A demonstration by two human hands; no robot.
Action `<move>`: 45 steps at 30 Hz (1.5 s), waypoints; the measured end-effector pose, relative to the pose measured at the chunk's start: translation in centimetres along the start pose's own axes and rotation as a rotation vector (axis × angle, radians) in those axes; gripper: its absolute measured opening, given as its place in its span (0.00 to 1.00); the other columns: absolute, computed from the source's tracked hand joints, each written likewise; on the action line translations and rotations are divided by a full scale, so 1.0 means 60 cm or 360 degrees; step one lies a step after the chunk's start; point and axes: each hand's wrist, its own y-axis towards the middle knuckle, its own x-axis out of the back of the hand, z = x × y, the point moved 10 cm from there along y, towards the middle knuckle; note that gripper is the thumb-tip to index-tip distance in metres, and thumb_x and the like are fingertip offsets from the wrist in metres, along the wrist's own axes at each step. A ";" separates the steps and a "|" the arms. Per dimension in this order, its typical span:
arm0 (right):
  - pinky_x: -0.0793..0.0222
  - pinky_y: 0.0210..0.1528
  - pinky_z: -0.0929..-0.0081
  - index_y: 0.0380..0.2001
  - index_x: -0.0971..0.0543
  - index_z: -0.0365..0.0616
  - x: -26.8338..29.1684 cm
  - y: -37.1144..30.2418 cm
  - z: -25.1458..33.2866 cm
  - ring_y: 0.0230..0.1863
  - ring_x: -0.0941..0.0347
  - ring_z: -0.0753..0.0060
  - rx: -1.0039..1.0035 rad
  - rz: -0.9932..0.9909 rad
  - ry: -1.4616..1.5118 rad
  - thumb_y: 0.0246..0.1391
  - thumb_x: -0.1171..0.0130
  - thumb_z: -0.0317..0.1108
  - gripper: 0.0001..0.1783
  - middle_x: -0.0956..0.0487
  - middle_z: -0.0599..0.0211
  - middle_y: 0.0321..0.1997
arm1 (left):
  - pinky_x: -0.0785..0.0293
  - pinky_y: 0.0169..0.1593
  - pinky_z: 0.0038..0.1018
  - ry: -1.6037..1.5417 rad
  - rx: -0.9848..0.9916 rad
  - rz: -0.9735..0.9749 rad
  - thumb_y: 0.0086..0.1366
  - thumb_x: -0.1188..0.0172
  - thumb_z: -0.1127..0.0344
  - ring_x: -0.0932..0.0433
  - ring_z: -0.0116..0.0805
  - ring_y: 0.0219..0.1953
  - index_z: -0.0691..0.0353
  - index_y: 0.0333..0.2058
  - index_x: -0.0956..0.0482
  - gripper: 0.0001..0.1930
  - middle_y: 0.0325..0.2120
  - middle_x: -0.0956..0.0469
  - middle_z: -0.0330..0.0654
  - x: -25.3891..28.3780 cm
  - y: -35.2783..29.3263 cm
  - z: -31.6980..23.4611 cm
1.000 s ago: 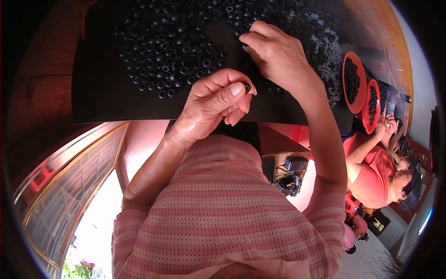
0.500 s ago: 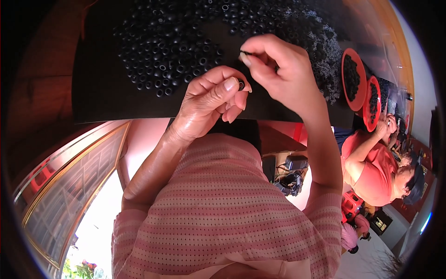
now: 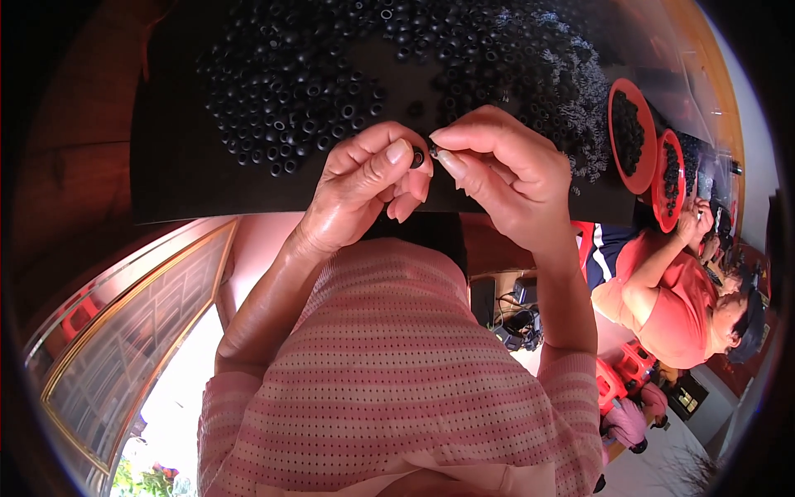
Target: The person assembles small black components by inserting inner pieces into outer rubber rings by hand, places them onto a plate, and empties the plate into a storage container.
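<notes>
Between the thumb and fingers of my left hand (image 3: 356, 182) is a small round black cap (image 3: 417, 157) with an open, hollow end. My right hand (image 3: 517, 182) pinches a tiny dark piece (image 3: 433, 150) between thumb and forefinger, right beside the cap's opening. Fingers cover most of that piece, so its kind does not show. Beyond both hands, a large spread of similar black caps (image 3: 281, 99) lies on the dark tabletop (image 3: 186, 182). A heap of small greyish spiky pieces (image 3: 575, 83) is on the right of the caps.
Two red bowls stand at the right, a larger bowl (image 3: 648, 170) and a smaller bowl (image 3: 677, 195), both holding dark pieces. Farther right sits another person (image 3: 662, 294) in a coral top, hands at the table. Cables (image 3: 522, 327) lie below the table edge.
My right hand has come down and toward me, bringing the tiny dark piece next to the cap. My left hand has shifted slightly left, still holding the cap.
</notes>
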 end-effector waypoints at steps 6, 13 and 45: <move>0.35 0.29 0.87 0.38 0.22 0.33 -0.007 -0.012 0.005 0.30 0.29 0.80 0.0100 0.0020 0.0072 0.52 0.41 0.18 0.09 0.23 0.62 0.34 | 0.40 0.23 0.18 0.0127 0.0063 0.0011 0.70 0.51 0.50 0.34 0.22 0.19 0.64 0.37 0.25 0.20 0.22 0.27 0.37 -0.003 -0.001 0.005; 0.34 0.29 0.83 0.37 0.22 0.34 -0.012 -0.014 0.023 0.30 0.28 0.77 0.0210 0.0033 0.0000 0.50 0.40 0.17 0.09 0.24 0.62 0.33 | 0.40 0.23 0.18 0.0360 0.0075 -0.0014 0.70 0.54 0.46 0.35 0.20 0.19 0.62 0.31 0.26 0.23 0.20 0.28 0.35 -0.007 -0.004 0.002; 0.31 0.28 0.81 0.35 0.22 0.35 -0.003 -0.041 0.036 0.28 0.26 0.72 0.0337 -0.0223 -0.0350 0.48 0.38 0.17 0.10 0.23 0.60 0.31 | 0.42 0.21 0.16 0.0570 0.0096 -0.0087 0.70 0.55 0.45 0.36 0.18 0.17 0.60 0.25 0.27 0.25 0.17 0.29 0.34 -0.008 -0.002 0.006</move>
